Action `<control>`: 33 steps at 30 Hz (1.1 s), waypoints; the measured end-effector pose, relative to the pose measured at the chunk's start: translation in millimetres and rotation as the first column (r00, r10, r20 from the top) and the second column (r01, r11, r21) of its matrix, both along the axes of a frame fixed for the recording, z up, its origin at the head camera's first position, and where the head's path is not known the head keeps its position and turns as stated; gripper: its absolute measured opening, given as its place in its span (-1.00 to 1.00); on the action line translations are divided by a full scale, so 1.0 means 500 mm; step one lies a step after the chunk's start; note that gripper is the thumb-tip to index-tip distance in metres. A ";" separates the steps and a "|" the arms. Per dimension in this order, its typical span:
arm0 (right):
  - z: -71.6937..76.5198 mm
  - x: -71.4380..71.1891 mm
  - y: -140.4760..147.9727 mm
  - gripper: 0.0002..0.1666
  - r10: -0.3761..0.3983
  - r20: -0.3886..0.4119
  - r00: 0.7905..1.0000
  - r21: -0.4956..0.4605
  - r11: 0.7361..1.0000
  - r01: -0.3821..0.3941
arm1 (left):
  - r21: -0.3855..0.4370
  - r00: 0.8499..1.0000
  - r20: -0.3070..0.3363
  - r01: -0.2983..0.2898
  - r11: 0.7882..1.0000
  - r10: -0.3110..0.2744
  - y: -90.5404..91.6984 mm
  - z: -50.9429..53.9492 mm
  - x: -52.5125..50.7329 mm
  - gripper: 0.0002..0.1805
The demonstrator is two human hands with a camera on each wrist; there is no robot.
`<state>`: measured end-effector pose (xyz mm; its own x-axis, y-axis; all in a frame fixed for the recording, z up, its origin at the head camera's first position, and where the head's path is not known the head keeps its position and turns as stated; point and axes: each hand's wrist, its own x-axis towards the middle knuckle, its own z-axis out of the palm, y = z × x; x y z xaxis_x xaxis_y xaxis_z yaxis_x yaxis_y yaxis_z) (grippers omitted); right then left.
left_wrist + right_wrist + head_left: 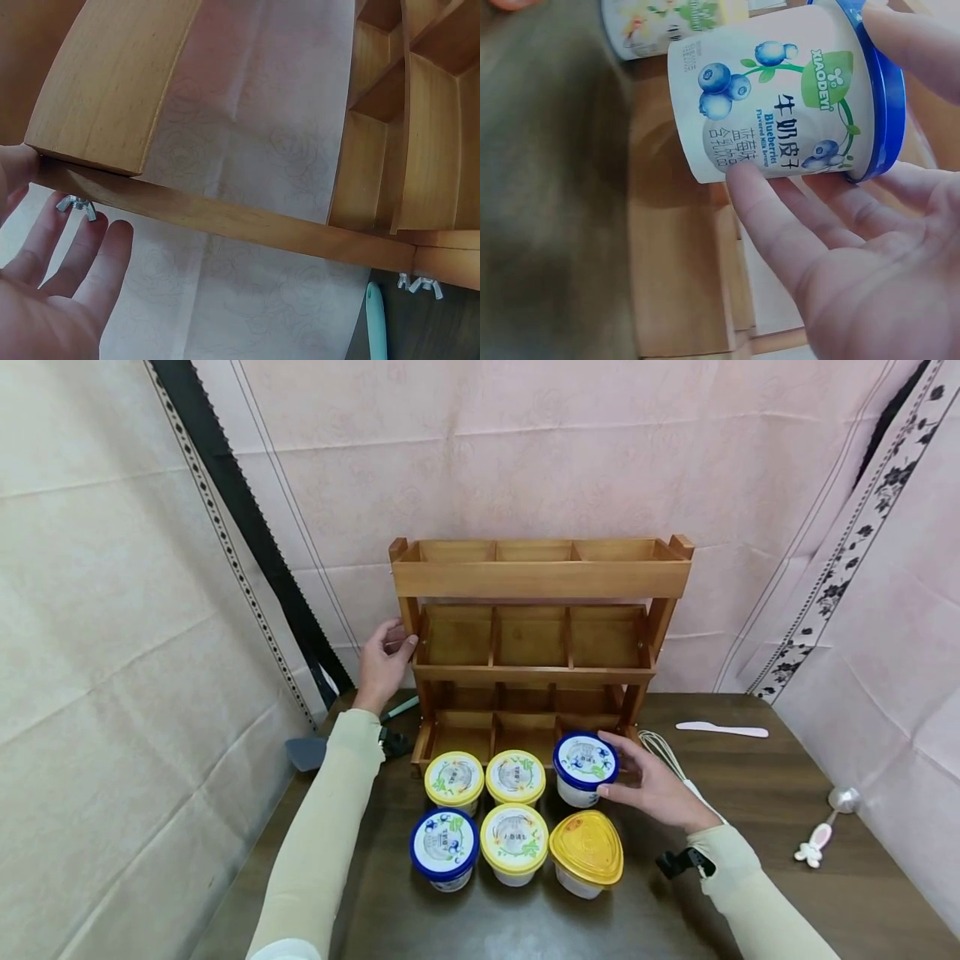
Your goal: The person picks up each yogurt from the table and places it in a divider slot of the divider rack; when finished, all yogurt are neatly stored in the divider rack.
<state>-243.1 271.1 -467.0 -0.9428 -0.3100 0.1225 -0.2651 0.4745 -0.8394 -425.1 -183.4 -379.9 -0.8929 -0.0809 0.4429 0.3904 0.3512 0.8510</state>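
My right hand [660, 785] holds a white cup with a blue lid and blueberry print [780, 97], thumb at the lid and fingers along its side. In the head view this blue-lidded cup [586, 760] is before the lowest tier of a wooden tiered rack [540, 581]. My left hand [384, 664] holds the rack's left side post [225, 217], fingers near a wing nut [76, 204]. Nearer me stand another blue-lidded cup [445, 845], yellow-lidded cups with printed tops [514, 841] and a cup with a plain yellow lid [587, 847].
Right of the rack lie a whisk [663, 750], a white knife [722, 729] and a spoon-like tool with a rabbit handle [813, 845]. A grey-blue spatula head [306, 753] lies past my left arm. Pale cloth [540, 460] hangs behind the table.
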 end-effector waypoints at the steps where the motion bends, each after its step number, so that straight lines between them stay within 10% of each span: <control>1: 0.005 0.000 0.001 0.09 0.005 -0.010 1.000 0.000 1.000 -0.005 | 0.002 1.000 0.002 -0.003 1.000 0.003 0.000 0.000 0.001 -0.46; 33: 0.254 -0.007 0.036 -0.03 -0.106 -0.235 0.966 -0.126 0.989 0.078 | 0.074 1.000 -0.017 0.001 0.997 0.000 0.005 -0.015 -0.002 -0.49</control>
<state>-246.4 288.9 -339.8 -0.9052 -0.1936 0.3784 -0.4251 0.4108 -0.8066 -426.0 -181.0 -387.3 -0.8854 -0.1135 0.4507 0.4051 0.2869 0.8681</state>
